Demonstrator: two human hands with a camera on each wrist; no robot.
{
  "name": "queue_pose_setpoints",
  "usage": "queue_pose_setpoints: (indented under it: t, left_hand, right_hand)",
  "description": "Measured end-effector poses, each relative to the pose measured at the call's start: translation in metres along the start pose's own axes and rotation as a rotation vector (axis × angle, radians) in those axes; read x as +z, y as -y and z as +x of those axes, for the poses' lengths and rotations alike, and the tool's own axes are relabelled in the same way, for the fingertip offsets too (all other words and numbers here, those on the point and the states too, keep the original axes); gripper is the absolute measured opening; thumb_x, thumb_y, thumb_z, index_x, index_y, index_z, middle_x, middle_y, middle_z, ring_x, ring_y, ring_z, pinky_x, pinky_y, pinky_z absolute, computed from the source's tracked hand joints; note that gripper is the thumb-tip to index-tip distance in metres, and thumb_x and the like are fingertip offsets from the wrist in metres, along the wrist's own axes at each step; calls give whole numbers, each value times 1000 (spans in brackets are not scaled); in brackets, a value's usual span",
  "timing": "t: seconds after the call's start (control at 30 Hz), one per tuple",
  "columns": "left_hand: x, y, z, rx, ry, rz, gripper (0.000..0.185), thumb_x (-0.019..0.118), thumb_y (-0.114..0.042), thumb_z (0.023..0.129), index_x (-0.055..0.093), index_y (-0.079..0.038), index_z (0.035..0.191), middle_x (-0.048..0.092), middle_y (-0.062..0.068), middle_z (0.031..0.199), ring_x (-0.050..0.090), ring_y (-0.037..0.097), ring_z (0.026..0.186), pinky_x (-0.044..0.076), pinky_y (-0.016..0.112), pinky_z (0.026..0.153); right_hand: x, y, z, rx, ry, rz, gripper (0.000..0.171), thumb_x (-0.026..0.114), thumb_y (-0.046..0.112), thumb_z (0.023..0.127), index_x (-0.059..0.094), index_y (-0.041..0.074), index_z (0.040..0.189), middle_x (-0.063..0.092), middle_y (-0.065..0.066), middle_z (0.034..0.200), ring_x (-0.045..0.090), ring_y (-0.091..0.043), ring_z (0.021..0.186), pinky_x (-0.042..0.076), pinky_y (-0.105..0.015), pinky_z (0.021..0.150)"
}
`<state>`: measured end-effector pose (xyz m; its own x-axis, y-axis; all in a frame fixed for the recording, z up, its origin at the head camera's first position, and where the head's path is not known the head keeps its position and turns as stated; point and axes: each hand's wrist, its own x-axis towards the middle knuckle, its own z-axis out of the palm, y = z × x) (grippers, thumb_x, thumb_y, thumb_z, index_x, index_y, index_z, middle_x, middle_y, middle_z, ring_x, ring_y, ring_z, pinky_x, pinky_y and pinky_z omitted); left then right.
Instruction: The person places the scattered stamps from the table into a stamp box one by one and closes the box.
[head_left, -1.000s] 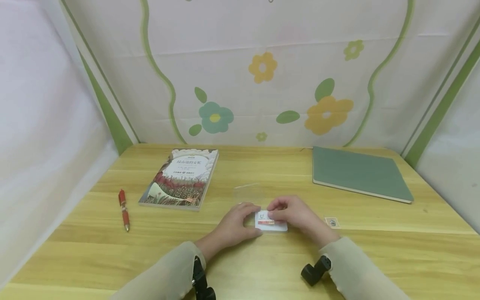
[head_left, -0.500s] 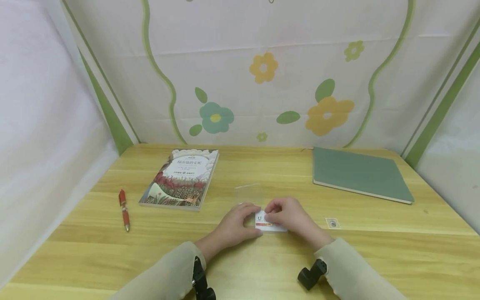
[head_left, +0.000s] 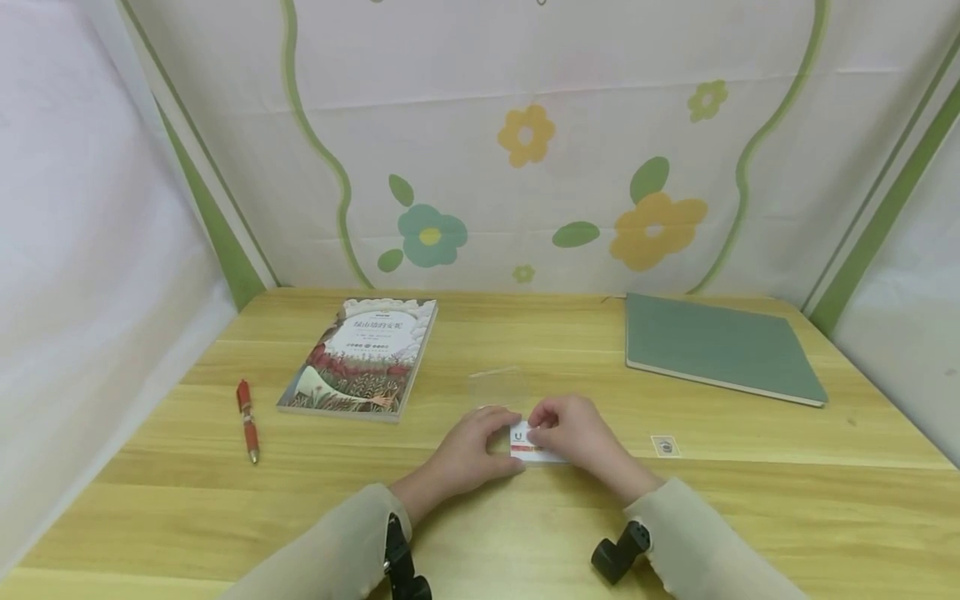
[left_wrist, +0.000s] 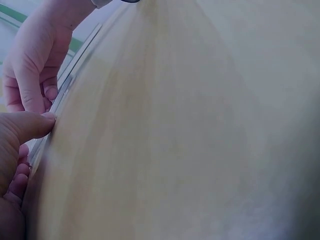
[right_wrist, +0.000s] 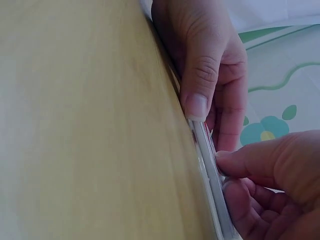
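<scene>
A small flat white card (head_left: pixel 525 447), printed with a U-shaped mark and a red-orange strip, lies on the table in front of me. In the right wrist view it shows edge-on as a thin stack (right_wrist: pixel 212 180) with a clear layer on the table side. My left hand (head_left: pixel 474 450) grips it at the left, thumb at the near edge and fingers at the far edge. Thumb and index finger of my right hand (head_left: pixel 573 429) pinch at the card's upper face and cover its right part. A clear plastic piece (head_left: pixel 498 386) lies just behind the hands.
A small square picture piece (head_left: pixel 666 447) lies to the right of my right hand. Farther back are a green notebook (head_left: pixel 720 348) at right and an illustrated book (head_left: pixel 363 358) at left. A red pen (head_left: pixel 249 421) lies far left on the wooden table (head_left: pixel 187 517).
My right hand has slid a little to the left, and the printed card face has shifted left with it, toward the left hand's fingers. The left hand stays in place.
</scene>
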<state>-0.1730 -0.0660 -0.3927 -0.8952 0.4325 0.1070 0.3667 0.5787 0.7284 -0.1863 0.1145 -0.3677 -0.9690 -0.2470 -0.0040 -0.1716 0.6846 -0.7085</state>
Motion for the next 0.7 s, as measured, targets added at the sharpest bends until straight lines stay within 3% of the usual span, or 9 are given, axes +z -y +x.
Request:
queue_pose_setpoints:
  t: [0.7]
  left_hand:
    - [-2, -2, -1, 17, 2, 16, 56, 76, -26, 72, 59, -8, 122, 57, 6, 122, 50, 25, 114, 40, 45, 98]
  right_hand:
    - [1, 2, -1, -25, -12, -143, 3, 73, 14, 77, 69, 14, 78, 63, 5, 73, 52, -10, 69, 47, -26, 65]
